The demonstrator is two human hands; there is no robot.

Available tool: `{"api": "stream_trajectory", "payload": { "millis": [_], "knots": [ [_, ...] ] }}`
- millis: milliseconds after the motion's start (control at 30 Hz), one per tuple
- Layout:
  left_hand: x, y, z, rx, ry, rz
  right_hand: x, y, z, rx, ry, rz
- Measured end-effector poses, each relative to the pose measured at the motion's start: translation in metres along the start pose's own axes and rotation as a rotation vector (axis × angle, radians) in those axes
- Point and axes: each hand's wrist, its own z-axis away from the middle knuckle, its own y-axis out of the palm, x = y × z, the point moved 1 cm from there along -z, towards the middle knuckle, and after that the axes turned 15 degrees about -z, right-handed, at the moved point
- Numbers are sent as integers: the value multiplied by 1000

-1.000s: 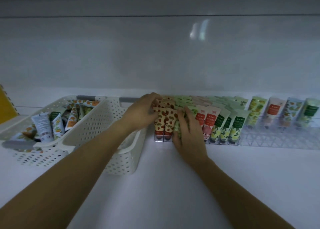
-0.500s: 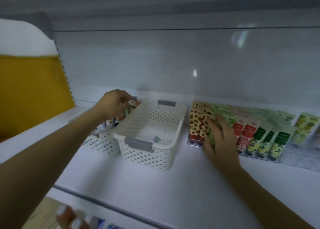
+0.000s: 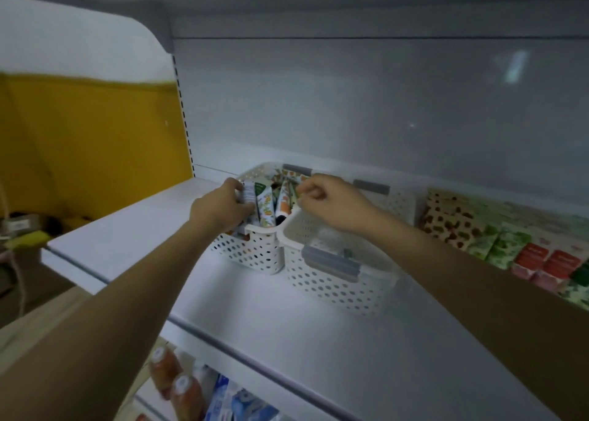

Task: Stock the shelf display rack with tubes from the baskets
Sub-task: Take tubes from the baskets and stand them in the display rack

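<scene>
Two white perforated baskets stand side by side on the white shelf. The left basket [image 3: 251,251] holds several patterned tubes [image 3: 266,207]. My left hand [image 3: 223,208] is inside its left side, fingers wrapped around a pale tube [image 3: 248,192]. My right hand [image 3: 331,202] hovers over the back of the tubes, thumb and forefinger pinched on the top of a tube. The right basket [image 3: 331,280] looks almost bare, with one small item at its bottom. The display rack [image 3: 497,239] at the right carries rows of red-spotted, green and red-labelled tubes.
A yellow and white side panel [image 3: 95,134] closes off the left. The shelf's front edge [image 3: 255,357] runs diagonally below the baskets. Bottles with white caps [image 3: 178,385] and cartons sit on the shelf below.
My right hand left the rack's tubes and moved left over the full basket. My left hand went deeper into that basket and took hold of a tube. The view swung left.
</scene>
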Motion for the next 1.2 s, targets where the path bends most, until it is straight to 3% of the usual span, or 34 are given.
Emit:
{"api": "stream_trajectory", "payload": {
  "millis": [233, 333, 467, 833, 967, 1033, 1200],
  "knots": [
    [3, 2, -3, 32, -25, 51, 4, 38, -57, 246, 164, 376],
    [4, 1, -6, 62, -21, 120, -1, 44, -63, 295, 221, 322],
    [8, 0, -6, 76, 2, 380, 0, 46, -59, 283, 267, 205],
    [-11, -43, 31, -141, 32, 1109, 14, 2, -30, -157, 178, -704],
    [-59, -57, 50, -73, 126, 1236, 18, -36, 6, -248, 100, -977],
    [-93, -55, 62, -1, 198, 1291, 12, -57, 31, -360, 57, -1012],
    [-184, -33, 113, 245, 386, 1440, -25, -110, 108, -655, 57, -783]
  ]
}}
